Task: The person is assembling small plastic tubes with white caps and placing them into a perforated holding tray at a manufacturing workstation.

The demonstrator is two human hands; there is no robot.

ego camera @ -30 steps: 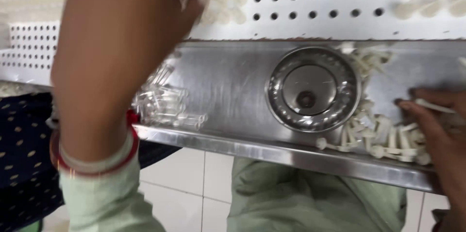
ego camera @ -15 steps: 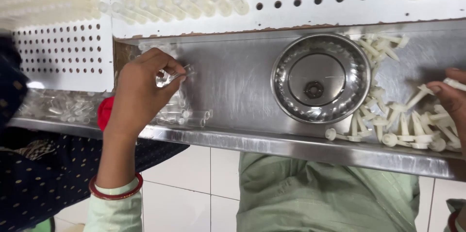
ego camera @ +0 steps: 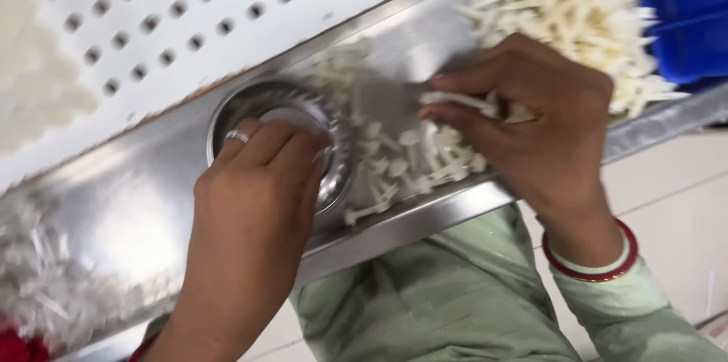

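I see left hand (ego camera: pixel 254 203) resting curled over steel bowl (ego camera: pixel 284 142) sunk in steel tabletop (ego camera: pixel 121 218), grip loose, holding nothing visible. Right hand (ego camera: pixel 531 127) pinching white plastic pin (ego camera: pixel 455 99) above loose pin pile (ego camera: pixel 409 165) beside bowl.

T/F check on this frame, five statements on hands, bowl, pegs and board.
1. The left hand rests over the steel bowl. True.
2. The right hand holds a white peg in its fingers. True.
3. The bowl sits on the white perforated board. False: it sits on the steel tray, below the board.
4. Loose white pegs lie on the tray between the bowl and the right hand. True.
5. The right wrist is bare. False: it wears a bangle, red and pale.
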